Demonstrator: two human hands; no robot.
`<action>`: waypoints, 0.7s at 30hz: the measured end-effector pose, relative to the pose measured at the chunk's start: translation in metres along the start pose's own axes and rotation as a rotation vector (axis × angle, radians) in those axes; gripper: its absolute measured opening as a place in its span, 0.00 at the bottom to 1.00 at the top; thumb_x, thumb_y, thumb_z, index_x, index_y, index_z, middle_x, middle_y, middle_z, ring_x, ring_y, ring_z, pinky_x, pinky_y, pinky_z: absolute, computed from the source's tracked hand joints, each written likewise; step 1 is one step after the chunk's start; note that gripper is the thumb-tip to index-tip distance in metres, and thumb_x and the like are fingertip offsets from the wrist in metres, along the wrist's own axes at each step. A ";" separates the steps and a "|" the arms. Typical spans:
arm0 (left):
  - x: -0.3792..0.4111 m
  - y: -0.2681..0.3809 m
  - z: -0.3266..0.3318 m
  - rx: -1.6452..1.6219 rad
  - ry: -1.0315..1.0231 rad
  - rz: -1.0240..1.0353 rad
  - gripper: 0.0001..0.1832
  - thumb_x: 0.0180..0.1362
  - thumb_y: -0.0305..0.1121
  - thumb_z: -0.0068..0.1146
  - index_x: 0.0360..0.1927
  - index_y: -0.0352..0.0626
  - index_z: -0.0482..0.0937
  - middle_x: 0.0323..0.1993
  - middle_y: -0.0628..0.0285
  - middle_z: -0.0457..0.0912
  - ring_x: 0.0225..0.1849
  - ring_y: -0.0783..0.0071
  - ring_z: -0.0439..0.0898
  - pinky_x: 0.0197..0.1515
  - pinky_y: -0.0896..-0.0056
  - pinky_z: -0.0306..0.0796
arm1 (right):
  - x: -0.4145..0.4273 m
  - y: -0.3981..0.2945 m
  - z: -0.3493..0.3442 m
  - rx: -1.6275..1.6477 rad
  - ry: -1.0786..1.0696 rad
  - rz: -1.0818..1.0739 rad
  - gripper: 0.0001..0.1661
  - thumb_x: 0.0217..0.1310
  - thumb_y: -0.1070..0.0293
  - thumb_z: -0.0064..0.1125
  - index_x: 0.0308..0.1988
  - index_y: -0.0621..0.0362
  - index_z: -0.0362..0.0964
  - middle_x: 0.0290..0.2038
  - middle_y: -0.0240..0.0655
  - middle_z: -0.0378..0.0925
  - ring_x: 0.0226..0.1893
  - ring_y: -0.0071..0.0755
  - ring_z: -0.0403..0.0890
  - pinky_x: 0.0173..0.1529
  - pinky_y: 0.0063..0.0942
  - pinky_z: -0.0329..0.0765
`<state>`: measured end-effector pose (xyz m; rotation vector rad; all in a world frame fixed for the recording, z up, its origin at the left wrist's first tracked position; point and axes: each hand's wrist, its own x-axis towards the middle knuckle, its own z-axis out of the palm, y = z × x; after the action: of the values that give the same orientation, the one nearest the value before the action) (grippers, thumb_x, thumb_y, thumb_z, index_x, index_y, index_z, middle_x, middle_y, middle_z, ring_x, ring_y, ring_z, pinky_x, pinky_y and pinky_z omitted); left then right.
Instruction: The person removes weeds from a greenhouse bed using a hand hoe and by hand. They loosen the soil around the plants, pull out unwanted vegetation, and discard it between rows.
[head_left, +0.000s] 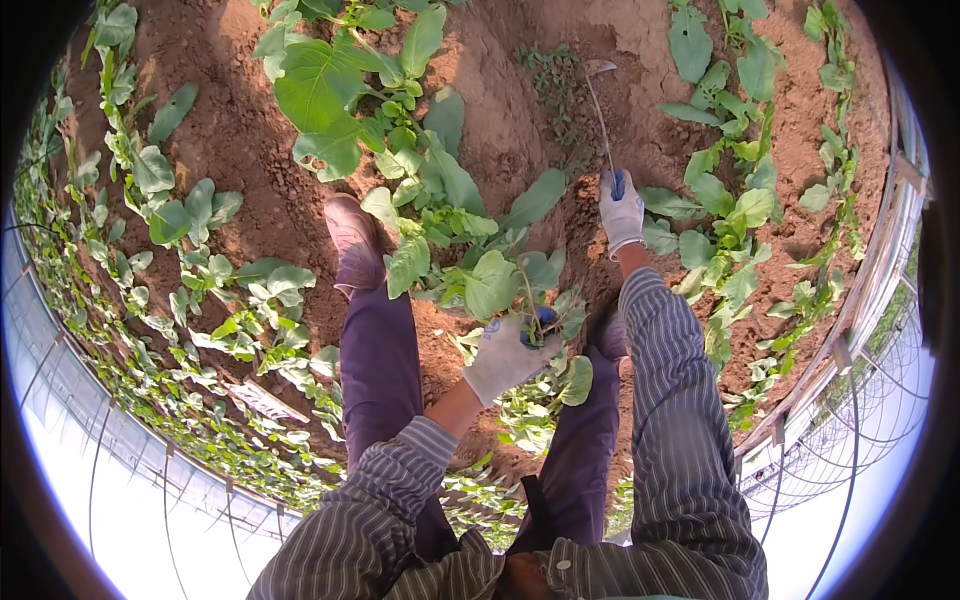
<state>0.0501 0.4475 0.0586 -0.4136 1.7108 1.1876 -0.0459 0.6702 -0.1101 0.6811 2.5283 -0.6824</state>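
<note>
My right hand, in a white work glove with blue-coated fingers, grips the near end of a long, thin-handled hand hoe. The small metal blade of the hoe rests at the soil beyond, beside a patch of low weeds. Between my legs, my left hand, gloved the same way, is closed around a bunch of pulled weeds with thin stems. Broad-leaved green crop plants stand just past that hand, and some leaves overlap the bunch.
Leafy crop rows run along both sides, with one row close to my right arm. My brown shoe stands on bare reddish soil beside the middle row. Curved greenhouse walls with thin hoops bound the plot.
</note>
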 end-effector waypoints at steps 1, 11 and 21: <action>-0.001 0.001 0.000 0.019 0.003 -0.002 0.26 0.47 0.48 0.66 0.44 0.41 0.76 0.36 0.53 0.81 0.36 0.63 0.80 0.41 0.63 0.74 | 0.010 -0.004 -0.004 -0.006 0.010 -0.014 0.22 0.61 0.49 0.47 0.45 0.53 0.68 0.31 0.48 0.78 0.35 0.56 0.78 0.39 0.44 0.72; 0.000 0.007 -0.003 0.092 -0.051 -0.096 0.26 0.47 0.49 0.65 0.46 0.44 0.76 0.38 0.52 0.81 0.40 0.60 0.80 0.45 0.63 0.73 | 0.045 0.033 0.016 -0.200 -0.044 -0.019 0.25 0.59 0.49 0.49 0.50 0.54 0.67 0.36 0.50 0.78 0.39 0.55 0.78 0.44 0.44 0.73; -0.003 0.014 -0.006 0.157 -0.020 0.046 0.26 0.47 0.49 0.64 0.44 0.42 0.77 0.37 0.50 0.81 0.41 0.59 0.80 0.45 0.63 0.73 | -0.061 0.063 -0.001 0.009 0.007 0.070 0.24 0.60 0.51 0.50 0.48 0.57 0.69 0.34 0.50 0.78 0.36 0.54 0.79 0.41 0.41 0.73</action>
<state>0.0384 0.4488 0.0688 -0.2679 1.7898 1.0771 0.0369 0.6973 -0.0995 0.7725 2.4959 -0.6691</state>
